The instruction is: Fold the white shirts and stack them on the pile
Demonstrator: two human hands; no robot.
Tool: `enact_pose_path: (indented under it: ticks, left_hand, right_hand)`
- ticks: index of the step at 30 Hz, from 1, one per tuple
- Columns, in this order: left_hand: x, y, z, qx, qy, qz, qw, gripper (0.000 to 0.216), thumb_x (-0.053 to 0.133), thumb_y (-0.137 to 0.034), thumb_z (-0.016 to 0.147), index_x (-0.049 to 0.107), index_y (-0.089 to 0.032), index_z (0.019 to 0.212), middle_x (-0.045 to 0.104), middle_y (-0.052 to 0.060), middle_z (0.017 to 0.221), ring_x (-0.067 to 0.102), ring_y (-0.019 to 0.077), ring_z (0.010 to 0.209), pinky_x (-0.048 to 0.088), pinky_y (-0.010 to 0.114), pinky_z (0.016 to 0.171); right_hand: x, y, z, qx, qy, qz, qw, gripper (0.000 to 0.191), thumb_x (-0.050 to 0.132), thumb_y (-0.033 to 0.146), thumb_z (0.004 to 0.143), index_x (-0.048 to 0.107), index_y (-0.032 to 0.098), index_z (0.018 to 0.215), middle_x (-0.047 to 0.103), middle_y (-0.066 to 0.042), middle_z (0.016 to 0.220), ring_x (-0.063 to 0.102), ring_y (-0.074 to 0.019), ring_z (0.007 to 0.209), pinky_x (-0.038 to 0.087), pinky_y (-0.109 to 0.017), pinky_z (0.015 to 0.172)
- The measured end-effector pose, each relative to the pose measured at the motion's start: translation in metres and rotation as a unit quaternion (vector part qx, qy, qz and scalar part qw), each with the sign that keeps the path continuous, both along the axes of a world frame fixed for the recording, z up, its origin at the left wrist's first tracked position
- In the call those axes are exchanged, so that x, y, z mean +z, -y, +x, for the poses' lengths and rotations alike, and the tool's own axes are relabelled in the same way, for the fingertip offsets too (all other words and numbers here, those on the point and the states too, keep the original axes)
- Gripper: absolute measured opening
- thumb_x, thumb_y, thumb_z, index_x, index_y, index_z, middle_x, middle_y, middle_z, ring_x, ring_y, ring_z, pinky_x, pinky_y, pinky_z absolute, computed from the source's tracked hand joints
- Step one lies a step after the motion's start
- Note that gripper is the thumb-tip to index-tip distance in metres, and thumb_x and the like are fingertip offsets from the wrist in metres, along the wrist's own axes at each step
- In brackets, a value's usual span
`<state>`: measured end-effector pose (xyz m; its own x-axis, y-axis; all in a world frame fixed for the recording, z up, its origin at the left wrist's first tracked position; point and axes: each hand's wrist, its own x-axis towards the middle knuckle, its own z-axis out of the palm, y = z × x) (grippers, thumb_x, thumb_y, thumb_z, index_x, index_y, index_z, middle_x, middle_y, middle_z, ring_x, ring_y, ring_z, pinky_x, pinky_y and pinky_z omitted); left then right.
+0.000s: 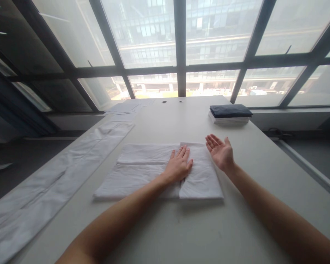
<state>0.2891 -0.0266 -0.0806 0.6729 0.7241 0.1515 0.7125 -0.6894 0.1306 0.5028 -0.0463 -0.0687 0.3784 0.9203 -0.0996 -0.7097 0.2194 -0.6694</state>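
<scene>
A white cloth [143, 179] lies flat in front of me, with its right part folded over to the left. My left hand [179, 164] rests palm down across the edge of that fold, fingers stretched out. Just off the cloth's right edge, my right hand [220, 152] is held with its palm turned to the left and up, fingers extended and nothing in them. Whether the right hand touches the cloth's edge is hard to tell. Part of the cloth is hidden under my left hand and forearm.
On the white table [200, 234], a dark folded cloth [231, 110] tops a stack of white folded pieces [231, 120] at the back right. A long, wrinkled white cloth [57, 179] runs along the left edge. Flat white sheets [123, 110] lie behind it, near the windows.
</scene>
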Motion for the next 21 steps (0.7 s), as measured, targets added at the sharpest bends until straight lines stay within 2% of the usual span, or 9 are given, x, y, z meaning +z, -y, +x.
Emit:
enact_pose_path:
  ticks: [2, 5, 10, 12, 16, 21]
  left_hand:
    - [-0.001, 0.0, 0.0, 0.002, 0.003, 0.0, 1.0, 0.062, 0.026, -0.044, 0.104, 0.031, -0.01, 0.156, 0.024, 0.014, 0.164, 0.02, 0.0251, 0.153, 0.018, 0.056, 0.122]
    - [-0.001, 0.0, 0.001, 0.004, 0.006, 0.001, 1.0, 0.061, 0.027, -0.044, 0.104, 0.032, -0.011, 0.155, 0.024, 0.014, 0.164, 0.02, 0.0248, 0.153, 0.017, 0.055, 0.122]
    - [-0.001, -0.001, 0.0, 0.003, 0.007, -0.003, 1.0, 0.061, 0.027, -0.044, 0.104, 0.032, -0.012, 0.156, 0.025, 0.013, 0.164, 0.02, 0.0248, 0.153, 0.017, 0.054, 0.122]
    - [-0.002, 0.0, 0.0, 0.004, 0.008, -0.004, 1.0, 0.061, 0.027, -0.044, 0.104, 0.032, -0.012, 0.156, 0.025, 0.013, 0.164, 0.02, 0.0251, 0.153, 0.018, 0.055, 0.122]
    - [-0.001, -0.001, -0.001, 0.001, 0.015, -0.01, 1.0, 0.061, 0.029, -0.044, 0.104, 0.032, -0.013, 0.156, 0.025, 0.013, 0.164, 0.02, 0.0254, 0.153, 0.017, 0.055, 0.122]
    - [0.014, -0.013, -0.005, -0.002, 0.053, -0.038, 0.998, 0.055, 0.022, -0.043, 0.106, 0.038, -0.018, 0.153, 0.033, 0.01, 0.162, 0.026, 0.0228, 0.151, 0.024, 0.049, 0.121]
  right_hand:
    - [-0.001, 0.003, -0.015, 0.042, -0.01, -0.002, 0.999, 0.053, 0.026, 0.052, 0.102, 0.069, 0.02, 0.104, 0.071, -0.011, 0.121, 0.062, -0.0193, 0.123, 0.046, -0.04, 0.11]
    - [-0.005, 0.004, -0.026, 0.069, -0.032, -0.049, 0.996, 0.046, 0.026, 0.04, 0.104, 0.067, 0.02, 0.105, 0.073, -0.012, 0.114, 0.067, -0.0191, 0.115, 0.053, -0.04, 0.103]
    - [-0.01, 0.001, -0.012, 0.087, -0.078, -0.071, 0.991, 0.046, 0.023, 0.041, 0.105, 0.063, 0.018, 0.107, 0.07, -0.015, 0.116, 0.069, -0.0226, 0.11, 0.06, -0.043, 0.092]
    - [-0.009, 0.0, -0.005, 0.078, -0.08, -0.069, 0.991, 0.045, 0.024, 0.042, 0.104, 0.063, 0.019, 0.107, 0.071, -0.014, 0.115, 0.069, -0.0227, 0.11, 0.06, -0.043, 0.089]
    - [-0.008, -0.002, 0.005, 0.015, -0.059, -0.075, 0.995, 0.041, 0.028, 0.04, 0.104, 0.064, 0.02, 0.104, 0.072, -0.011, 0.11, 0.069, -0.0189, 0.108, 0.061, -0.037, 0.087]
    - [-0.008, -0.003, 0.009, -0.001, -0.049, -0.079, 0.996, 0.043, 0.027, 0.039, 0.104, 0.065, 0.019, 0.101, 0.073, -0.011, 0.106, 0.07, -0.0176, 0.104, 0.061, -0.033, 0.088]
